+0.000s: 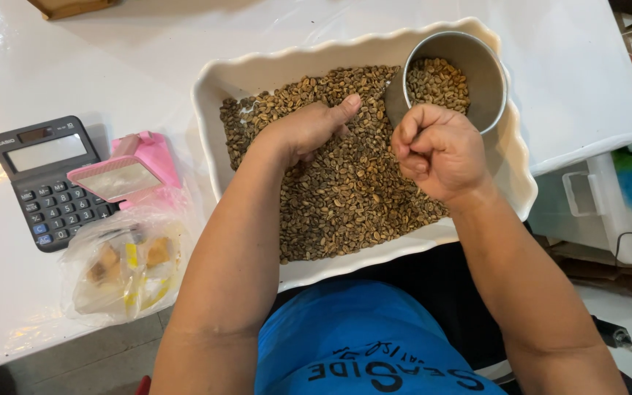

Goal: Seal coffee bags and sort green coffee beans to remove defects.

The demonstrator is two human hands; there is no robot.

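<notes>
White glossy table (111, 58), glare at left; grey floor (104, 358) beneath.

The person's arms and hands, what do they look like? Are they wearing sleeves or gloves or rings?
Both arms are bare from the bottom edge of the picture to the fingers: no sleeves show, and no gloves. The left hand and the right hand show no ring, watch or bracelet. The forearms are broad and the fingers short and thick. Below them is a blue shirt with dark lettering.
</notes>
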